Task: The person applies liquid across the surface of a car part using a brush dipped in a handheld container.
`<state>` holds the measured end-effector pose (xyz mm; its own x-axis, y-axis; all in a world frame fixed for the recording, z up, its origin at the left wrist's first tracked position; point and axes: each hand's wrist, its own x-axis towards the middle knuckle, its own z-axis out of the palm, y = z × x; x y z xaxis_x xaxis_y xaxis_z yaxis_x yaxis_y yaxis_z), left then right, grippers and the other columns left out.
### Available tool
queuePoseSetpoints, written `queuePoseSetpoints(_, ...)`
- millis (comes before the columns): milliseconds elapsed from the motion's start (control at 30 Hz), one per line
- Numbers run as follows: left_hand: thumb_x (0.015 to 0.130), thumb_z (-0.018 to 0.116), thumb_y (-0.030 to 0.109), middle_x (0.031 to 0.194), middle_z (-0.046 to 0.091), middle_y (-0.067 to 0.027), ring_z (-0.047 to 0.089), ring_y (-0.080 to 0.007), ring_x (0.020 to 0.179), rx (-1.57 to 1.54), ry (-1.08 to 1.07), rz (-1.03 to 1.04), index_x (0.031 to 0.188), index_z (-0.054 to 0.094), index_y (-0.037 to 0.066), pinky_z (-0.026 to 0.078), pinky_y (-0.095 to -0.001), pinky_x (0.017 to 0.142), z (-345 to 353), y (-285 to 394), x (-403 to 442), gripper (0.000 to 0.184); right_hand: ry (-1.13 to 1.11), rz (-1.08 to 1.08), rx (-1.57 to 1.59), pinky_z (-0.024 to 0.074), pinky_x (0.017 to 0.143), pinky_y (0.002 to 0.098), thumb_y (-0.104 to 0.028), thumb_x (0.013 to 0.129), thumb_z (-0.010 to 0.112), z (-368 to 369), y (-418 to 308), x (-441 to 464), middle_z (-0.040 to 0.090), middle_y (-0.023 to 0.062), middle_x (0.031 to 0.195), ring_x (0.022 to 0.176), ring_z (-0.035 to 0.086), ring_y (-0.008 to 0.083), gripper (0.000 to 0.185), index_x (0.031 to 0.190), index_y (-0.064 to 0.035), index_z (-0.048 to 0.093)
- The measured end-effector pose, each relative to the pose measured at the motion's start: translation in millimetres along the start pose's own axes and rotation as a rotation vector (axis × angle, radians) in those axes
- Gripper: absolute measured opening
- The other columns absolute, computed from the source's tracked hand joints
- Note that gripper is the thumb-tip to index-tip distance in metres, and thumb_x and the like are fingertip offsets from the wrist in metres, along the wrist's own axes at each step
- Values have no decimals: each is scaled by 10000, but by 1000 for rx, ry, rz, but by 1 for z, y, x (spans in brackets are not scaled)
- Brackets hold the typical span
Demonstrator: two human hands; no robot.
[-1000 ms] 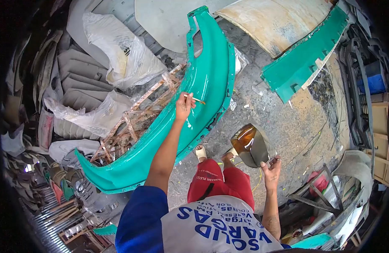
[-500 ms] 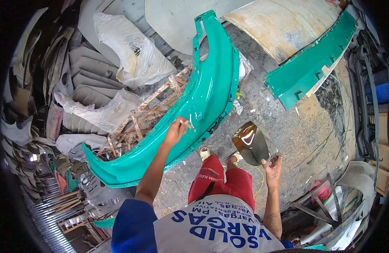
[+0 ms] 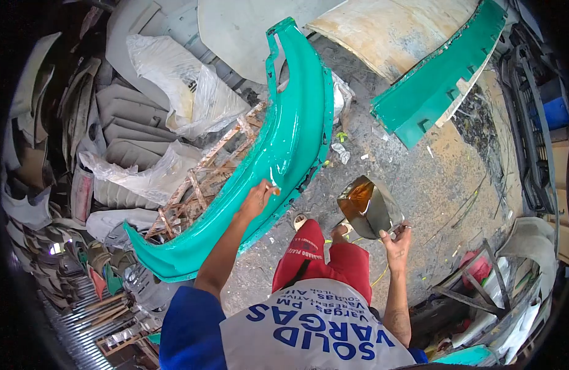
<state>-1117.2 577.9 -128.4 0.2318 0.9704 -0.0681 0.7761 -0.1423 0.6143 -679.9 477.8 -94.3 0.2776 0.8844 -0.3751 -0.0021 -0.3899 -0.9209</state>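
Observation:
A long, glossy green vehicle bumper (image 3: 297, 132) lies across a rusty metal frame. My left hand (image 3: 258, 198) is over its middle, fingers pinched around something small with an orange-brown tip, too small to make out. Wet-looking highlights show on the bumper beside the fingertips. On the right, my right hand (image 3: 396, 239) grips the near rim of a shiny open metal tin (image 3: 376, 216), thumb towards the inside. Amber-brown liquid (image 3: 358, 196) shows inside the tin, which is held above the floor in front of my legs.
Another green panel (image 3: 442, 77) lies at the upper right beside a large stained sheet (image 3: 389, 34). The rusty frame (image 3: 195, 188) stands under the bumper. Plastic-wrapped parts (image 3: 183, 86) and stacked grey panels are at the left. Scraps litter the concrete floor (image 3: 445, 179); a metal frame (image 3: 475, 290) stands lower right.
The view has shifted slightly. My left hand is still over the bumper's middle, its fingers turned a little differently. The tin stays in my right hand, with more amber showing inside.

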Motion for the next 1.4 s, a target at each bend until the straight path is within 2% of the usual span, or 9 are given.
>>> queuePoseSetpoints(200, 974, 600, 180, 636, 638, -128, 614, -133, 498, -437, -13, -391, 778, 543, 5, 448, -309, 410, -23, -16, 29, 269, 1, 42, -14, 405, 904, 300, -156, 745, 795, 7, -12, -5, 416, 54, 1055, 987, 427, 169, 691, 1284, -18, 386)
queuePoseSetpoints(267, 977, 590, 159, 668, 633, -89, 588, -116, 478, -276, 81, -331, 938, 606, -26, 451, -274, 402, -19, -40, 59, 190, 2, 3, -10, 498, 833, 310, -137, 738, 808, 11, -3, -4, 417, 69, 1046, 977, 457, 176, 675, 1253, -20, 387)
queuePoseSetpoints(467, 966, 595, 115, 823, 683, -103, 625, -146, 565, -142, 336, -12, 1017, 633, 11, 512, -295, 478, -26, -32, 63, 122, 26, -38, -16, 569, 766, 321, -137, 732, 829, 33, -11, -19, 446, 87, 1032, 953, 494, 184, 666, 1222, -12, 397)
queuePoseSetpoints(633, 942, 612, 154, 1013, 691, -187, 673, -353, 772, 87, 26, 313, 1022, 676, 39, 548, -443, 687, 8, -58, -39, 154, 72, -60, -222, 466, 805, 333, -207, 741, 833, 62, -31, -36, 558, 88, 978, 922, 538, 185, 555, 1138, -5, 501)
queuePoseSetpoints(867, 915, 666, 149, 859, 695, -141, 659, -220, 651, -171, -162, 13, 1043, 678, 30, 548, -342, 601, -46, -16, -77, 176, 23, -67, -58, 491, 819, 339, -223, 760, 826, 114, -45, -51, 623, 124, 1003, 898, 600, 200, 548, 1119, 27, 494)
queuePoseSetpoints(1033, 931, 653, 109, 803, 687, -77, 616, -98, 611, -632, 137, -280, 1049, 677, 3, 509, -253, 547, -111, 25, -52, 161, 3, -65, -74, 529, 743, 337, -333, 701, 873, 159, -48, -45, 663, 155, 910, 825, 645, 197, 658, 1063, 67, 496)
queuePoseSetpoints(1200, 904, 689, 106, 830, 697, -97, 654, -152, 660, -563, 7, -162, 1061, 667, -2, 519, -279, 577, -114, 60, -17, 192, -48, -29, -222, 516, 708, 387, -450, 653, 885, 200, -78, -36, 646, 201, 865, 793, 639, 262, 762, 1006, 97, 490)
queuePoseSetpoints(1267, 879, 711, 110, 890, 703, -137, 683, -240, 742, -120, 10, 306, 1049, 671, 6, 527, -324, 622, -103, 58, 5, 203, -76, -25, -283, 511, 743, 416, -477, 646, 878, 212, -82, -30, 642, 236, 895, 823, 641, 312, 787, 998, 110, 489)
queuePoseSetpoints(1400, 889, 699, 111, 865, 704, -129, 684, -247, 726, -173, 33, 240, 1013, 675, 24, 510, -338, 585, -96, 40, 24, 153, -113, -86, -212, 506, 776, 429, -489, 643, 874, 229, -82, -10, 637, 266, 926, 848, 643, 340, 802, 994, 119, 487)
